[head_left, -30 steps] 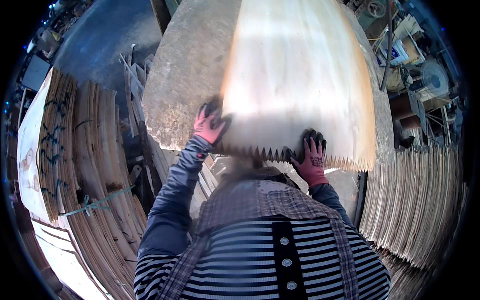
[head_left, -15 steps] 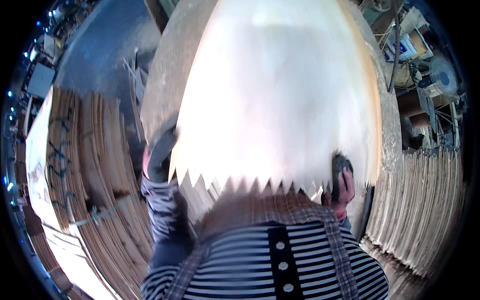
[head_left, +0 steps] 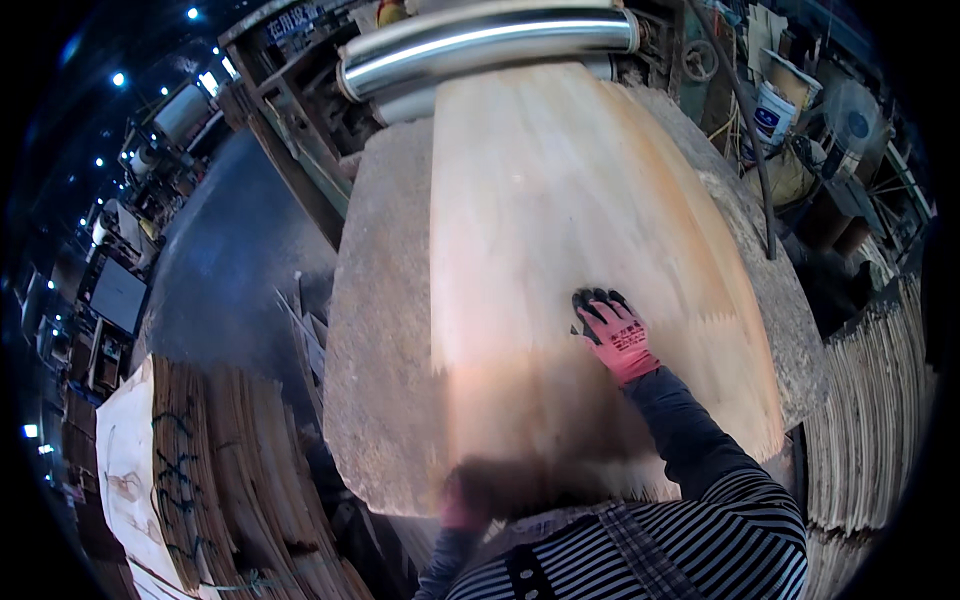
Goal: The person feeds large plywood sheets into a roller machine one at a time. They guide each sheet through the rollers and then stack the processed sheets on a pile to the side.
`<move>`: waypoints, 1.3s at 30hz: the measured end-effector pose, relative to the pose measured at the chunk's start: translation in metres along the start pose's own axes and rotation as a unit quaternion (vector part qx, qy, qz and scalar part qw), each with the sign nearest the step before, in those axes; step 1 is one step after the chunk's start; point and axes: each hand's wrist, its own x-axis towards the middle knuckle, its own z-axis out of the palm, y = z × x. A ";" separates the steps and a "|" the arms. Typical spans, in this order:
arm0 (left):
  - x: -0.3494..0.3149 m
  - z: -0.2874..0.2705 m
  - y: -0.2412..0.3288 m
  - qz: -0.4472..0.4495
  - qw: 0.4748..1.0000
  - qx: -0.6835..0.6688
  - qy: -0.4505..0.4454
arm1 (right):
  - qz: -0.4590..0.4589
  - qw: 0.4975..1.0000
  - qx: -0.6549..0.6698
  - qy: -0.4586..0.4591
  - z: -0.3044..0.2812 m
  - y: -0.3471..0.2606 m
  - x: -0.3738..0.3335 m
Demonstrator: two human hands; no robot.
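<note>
A long, pale wood veneer sheet (head_left: pixel 530 210) lies on a worn tabletop (head_left: pixel 385 290), its far end up against a shiny metal roller (head_left: pixel 490 55). My right hand (head_left: pixel 613 330), in a pink glove with black fingertips, rests palm down on the sheet with its fingers stretched forward. Low at the near left corner of the veneer is my left hand (head_left: pixel 465 500), smeared by motion and shadow; its fingers and any hold on the edge cannot be made out. A faint jagged line crosses the sheet right of my right hand.
Tall stacks of veneer stand at the left (head_left: pixel 220 460) and the right (head_left: pixel 865 410). A dark bent pole (head_left: pixel 750 130) rises by the table's right side, near a white bucket (head_left: pixel 775 105) and a fan (head_left: pixel 855 120). Dark floor (head_left: pixel 240 260) stretches along the left.
Both hands were at the sheet's jagged near edge. My right hand now lies flat farther up the veneer, my left is lower. The view has tilted up, bringing in the roller.
</note>
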 end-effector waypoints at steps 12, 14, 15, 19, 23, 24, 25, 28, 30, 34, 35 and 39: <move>0.035 0.024 -0.114 -0.128 0.926 -0.355 0.022 | -0.056 0.992 0.079 0.085 -0.003 -0.056 0.024; 0.043 -0.033 -0.031 -0.156 0.916 -0.365 -0.058 | -0.068 0.995 0.070 0.036 -0.022 -0.062 -0.036; 0.041 -0.044 -0.012 -0.151 0.920 -0.351 -0.088 | -0.057 0.996 0.073 -0.009 -0.029 -0.064 -0.068; 0.055 -0.026 -0.010 -0.095 0.903 -0.390 -0.151 | 0.005 0.987 0.056 -0.150 -0.045 -0.068 -0.198; 0.063 -0.050 0.034 -0.041 0.860 -0.483 -0.162 | 0.035 0.979 0.036 -0.199 -0.046 -0.071 -0.260; 0.061 -0.062 0.050 -0.040 0.836 -0.522 -0.162 | 0.038 0.979 0.033 -0.196 -0.050 -0.076 -0.264; 0.058 -0.074 0.066 -0.039 0.813 -0.558 -0.164 | 0.046 0.987 0.048 -0.148 -0.054 -0.079 -0.265; 0.027 -0.124 0.110 -0.065 0.734 -0.644 -0.206 | 0.083 0.992 0.094 0.022 -0.083 -0.092 -0.260; 0.009 -0.128 0.088 0.005 0.680 -0.697 -0.230 | 0.051 0.993 0.099 0.047 -0.125 -0.108 -0.262; -0.012 -0.127 0.018 0.004 0.643 -0.728 -0.238 | -0.040 0.995 0.052 0.075 -0.143 -0.117 -0.263; -0.009 -0.121 0.010 -0.003 0.586 -0.775 -0.237 | -0.061 0.995 0.031 0.071 -0.140 -0.115 -0.261; 0.011 -0.116 0.036 -0.001 0.511 -0.836 -0.201 | 0.028 0.996 0.075 0.041 -0.139 -0.113 -0.218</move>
